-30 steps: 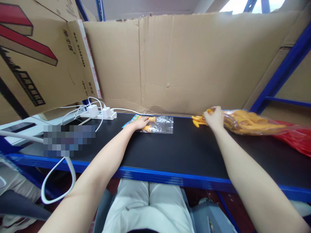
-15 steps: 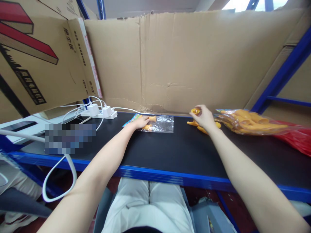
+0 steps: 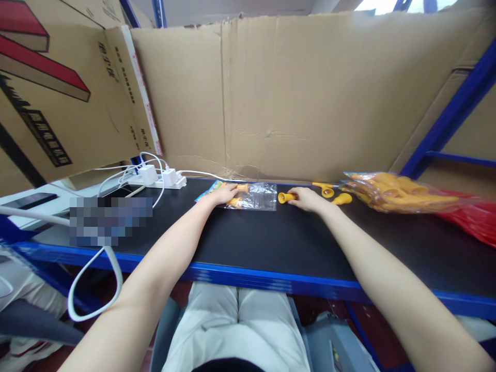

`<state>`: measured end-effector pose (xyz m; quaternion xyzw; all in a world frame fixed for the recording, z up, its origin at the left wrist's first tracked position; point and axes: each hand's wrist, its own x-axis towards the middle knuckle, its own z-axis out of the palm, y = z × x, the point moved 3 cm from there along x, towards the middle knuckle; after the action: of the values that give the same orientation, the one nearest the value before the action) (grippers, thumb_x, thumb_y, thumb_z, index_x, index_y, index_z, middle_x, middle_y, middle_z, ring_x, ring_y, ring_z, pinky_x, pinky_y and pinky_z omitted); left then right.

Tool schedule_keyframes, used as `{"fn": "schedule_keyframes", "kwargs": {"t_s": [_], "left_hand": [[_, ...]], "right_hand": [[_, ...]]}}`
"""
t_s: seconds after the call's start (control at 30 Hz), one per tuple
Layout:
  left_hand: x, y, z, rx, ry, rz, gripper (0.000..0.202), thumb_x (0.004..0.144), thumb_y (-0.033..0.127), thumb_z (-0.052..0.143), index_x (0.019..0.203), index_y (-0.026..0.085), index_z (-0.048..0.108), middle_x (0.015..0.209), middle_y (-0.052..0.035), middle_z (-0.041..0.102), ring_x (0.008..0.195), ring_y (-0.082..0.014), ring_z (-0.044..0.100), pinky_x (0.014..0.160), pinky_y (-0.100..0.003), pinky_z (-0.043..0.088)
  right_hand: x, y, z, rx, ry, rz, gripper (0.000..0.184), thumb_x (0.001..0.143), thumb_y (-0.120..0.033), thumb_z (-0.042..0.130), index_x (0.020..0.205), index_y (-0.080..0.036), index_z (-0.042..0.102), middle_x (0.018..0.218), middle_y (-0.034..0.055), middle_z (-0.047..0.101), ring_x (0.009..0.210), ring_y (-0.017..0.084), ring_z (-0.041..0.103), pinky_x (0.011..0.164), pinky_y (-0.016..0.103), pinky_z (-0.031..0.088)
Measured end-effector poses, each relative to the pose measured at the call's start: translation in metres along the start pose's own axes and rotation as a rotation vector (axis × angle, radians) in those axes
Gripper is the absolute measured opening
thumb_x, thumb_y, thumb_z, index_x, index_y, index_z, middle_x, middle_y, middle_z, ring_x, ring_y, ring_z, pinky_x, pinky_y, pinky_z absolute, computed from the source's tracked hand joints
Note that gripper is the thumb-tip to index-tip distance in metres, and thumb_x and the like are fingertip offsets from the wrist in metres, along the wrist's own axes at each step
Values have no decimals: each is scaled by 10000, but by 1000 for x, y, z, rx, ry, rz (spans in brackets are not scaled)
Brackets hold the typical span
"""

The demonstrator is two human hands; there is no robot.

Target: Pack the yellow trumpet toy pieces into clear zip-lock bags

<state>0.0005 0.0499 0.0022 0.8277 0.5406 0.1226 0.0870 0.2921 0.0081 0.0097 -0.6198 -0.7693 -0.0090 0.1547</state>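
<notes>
My left hand point(image 3: 223, 194) rests on the left end of a small clear plastic bag point(image 3: 253, 197) lying on the black shelf top point(image 3: 271, 232); its fingers press on the bag, which holds small orange pieces. My right hand point(image 3: 306, 198) lies just right of the bag, fingers closed on a small orange trumpet-shaped piece point(image 3: 283, 197) whose flared end points at the bag's mouth. Two more orange pieces point(image 3: 333, 195) lie loose behind that hand.
A big clear bag of orange pieces point(image 3: 391, 192) lies at the right, with red plastic point(image 3: 470, 219) beyond it. A white power strip with plugs and cables point(image 3: 157, 178) sits back left. Cardboard sheets point(image 3: 290, 98) wall the back. Blue shelf edge point(image 3: 271, 281) runs in front.
My right hand came away from the big bag and moved left with an orange piece to the small bag's open end. Loose orange pieces now lie behind it. My left hand stayed.
</notes>
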Motion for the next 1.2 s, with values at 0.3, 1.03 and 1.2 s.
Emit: {"fn": "schedule_keyframes", "kwargs": {"t_s": [0.3, 1.03, 1.2], "left_hand": [[3, -2, 2, 12, -9, 6, 574, 872, 414, 231, 1371, 165, 372, 1446, -28, 337, 1322, -173, 315, 1084, -261, 209], [4, 11, 6, -48, -15, 109, 519, 864, 393, 278, 1308, 184, 448, 1406, -35, 407, 1295, -216, 358, 1059, -301, 263], [8, 18, 10, -73, -8, 180, 464, 858, 350, 305, 1226, 162, 516, 1320, -65, 509, 1207, -201, 456, 1000, -256, 320]], "right_hand": [[-2, 0, -16, -99, -41, 63, 288, 735, -338, 624, 988, -203, 651, 920, 41, 688, 804, 177, 631, 638, 238, 436], [-16, -50, -20, 40, -183, -81, 170, 737, -258, 586, 801, -144, 695, 694, 32, 672, 611, 128, 585, 546, 206, 374], [-15, -52, -23, -13, -68, -72, 185, 742, -280, 561, 760, -146, 687, 688, 48, 672, 608, 134, 578, 538, 214, 354]]}}
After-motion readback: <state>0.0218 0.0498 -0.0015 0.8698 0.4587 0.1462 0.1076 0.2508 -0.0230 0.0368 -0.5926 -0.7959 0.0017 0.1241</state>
